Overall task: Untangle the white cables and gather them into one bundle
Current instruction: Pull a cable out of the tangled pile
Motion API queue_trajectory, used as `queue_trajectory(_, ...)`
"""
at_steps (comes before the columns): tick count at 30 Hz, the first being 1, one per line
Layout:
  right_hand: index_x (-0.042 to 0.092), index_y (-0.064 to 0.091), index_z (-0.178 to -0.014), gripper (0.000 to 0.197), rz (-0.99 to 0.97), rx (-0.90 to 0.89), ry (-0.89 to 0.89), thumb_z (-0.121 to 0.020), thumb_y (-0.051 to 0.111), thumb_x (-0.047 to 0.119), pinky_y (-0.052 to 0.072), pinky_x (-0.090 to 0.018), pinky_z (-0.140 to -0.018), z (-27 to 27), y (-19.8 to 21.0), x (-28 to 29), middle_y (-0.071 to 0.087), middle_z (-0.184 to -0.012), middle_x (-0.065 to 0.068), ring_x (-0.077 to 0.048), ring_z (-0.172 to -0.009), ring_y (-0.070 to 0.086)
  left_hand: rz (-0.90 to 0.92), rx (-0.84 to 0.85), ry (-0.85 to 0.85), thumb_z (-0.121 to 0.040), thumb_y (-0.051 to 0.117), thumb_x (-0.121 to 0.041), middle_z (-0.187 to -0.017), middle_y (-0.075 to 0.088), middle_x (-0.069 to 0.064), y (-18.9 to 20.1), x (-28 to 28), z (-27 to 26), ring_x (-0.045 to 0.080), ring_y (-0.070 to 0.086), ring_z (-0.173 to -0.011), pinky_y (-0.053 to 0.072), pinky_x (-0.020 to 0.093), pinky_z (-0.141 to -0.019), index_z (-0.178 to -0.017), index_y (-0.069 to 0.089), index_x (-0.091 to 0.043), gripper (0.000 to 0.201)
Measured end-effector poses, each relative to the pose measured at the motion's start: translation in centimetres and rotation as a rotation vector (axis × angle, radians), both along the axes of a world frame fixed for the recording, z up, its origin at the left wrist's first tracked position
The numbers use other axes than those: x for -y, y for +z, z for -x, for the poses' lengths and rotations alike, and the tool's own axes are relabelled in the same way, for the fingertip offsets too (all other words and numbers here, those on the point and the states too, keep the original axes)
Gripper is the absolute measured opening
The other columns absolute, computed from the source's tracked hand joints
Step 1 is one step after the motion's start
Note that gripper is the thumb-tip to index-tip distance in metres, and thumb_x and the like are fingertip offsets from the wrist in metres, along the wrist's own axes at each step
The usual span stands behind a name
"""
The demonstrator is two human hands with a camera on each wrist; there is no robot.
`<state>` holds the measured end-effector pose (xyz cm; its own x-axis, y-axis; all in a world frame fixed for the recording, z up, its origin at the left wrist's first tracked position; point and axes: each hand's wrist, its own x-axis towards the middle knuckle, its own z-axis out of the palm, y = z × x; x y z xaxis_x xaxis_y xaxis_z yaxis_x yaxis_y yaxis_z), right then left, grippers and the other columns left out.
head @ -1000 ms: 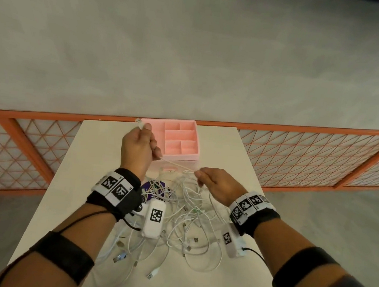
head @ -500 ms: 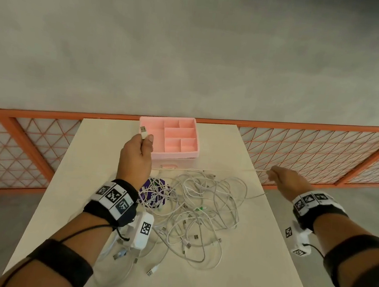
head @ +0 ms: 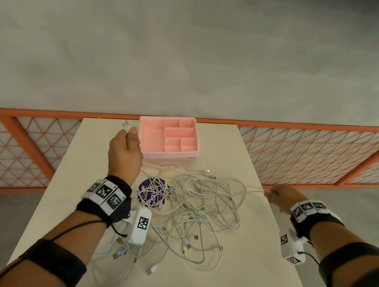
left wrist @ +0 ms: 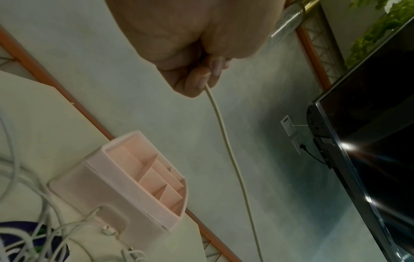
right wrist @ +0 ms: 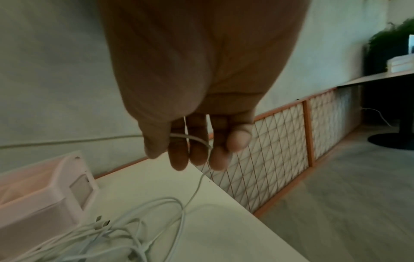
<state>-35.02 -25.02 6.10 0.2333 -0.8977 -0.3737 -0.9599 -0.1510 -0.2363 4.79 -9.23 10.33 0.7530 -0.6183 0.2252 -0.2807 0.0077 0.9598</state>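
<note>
A tangle of white cables (head: 197, 212) lies in the middle of the white table (head: 247, 278), partly over a purple disc (head: 153, 192). My left hand (head: 126, 147) is raised beside the pink organiser and grips one white cable (left wrist: 226, 141) in its fist, the USB plug (head: 125, 126) sticking up above the thumb. That cable runs taut across the pile to my right hand (head: 276, 194) at the table's right edge, which pinches the cable (right wrist: 190, 137) between thumb and fingers. From there the cable drops back into the pile (right wrist: 112, 235).
A pink compartment organiser (head: 169, 136) stands at the table's far edge, just right of my left hand. An orange lattice fence (head: 322, 162) runs behind and to the right of the table. A dark screen (left wrist: 369, 124) hangs on the wall.
My right hand has slid rightwards along the cable from the pile's middle to the table's right edge, drawing it taut. The left hand has risen slightly, still holding the plug end.
</note>
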Motion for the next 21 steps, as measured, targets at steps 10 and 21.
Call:
queue_trajectory(10,0.011,0.064,-0.125,0.036,0.189,0.308,-0.172,-0.093,0.052,0.0,0.041,-0.038,-0.105,-1.5,1.7,0.6,0.061,-0.134,-0.008,-0.027,-0.125,0.055,-0.139,0.096,-0.159,-0.102,0.047,-0.036,-0.056,0.039,0.004,-1.0,-0.2,1.8,0.024,0.041,-0.054,0.044,0.054,-0.053,-0.064,0.04,-0.015,0.044)
queue_trajectory(21,-0.006,0.064,-0.111,0.025,0.336,0.127,-0.269,-0.093,0.047,-0.006,0.05,-0.038,-0.093,0.8,0.8,1.3,0.065,-0.117,-0.023,-0.035,-0.109,0.062,-0.178,-0.054,-0.271,-0.106,0.042,-0.026,-0.057,0.049,0.001,-1.9,-0.1,2.1,0.023,0.053,-0.052,0.051,0.043,-0.061,-0.078,0.06,-0.01,0.037)
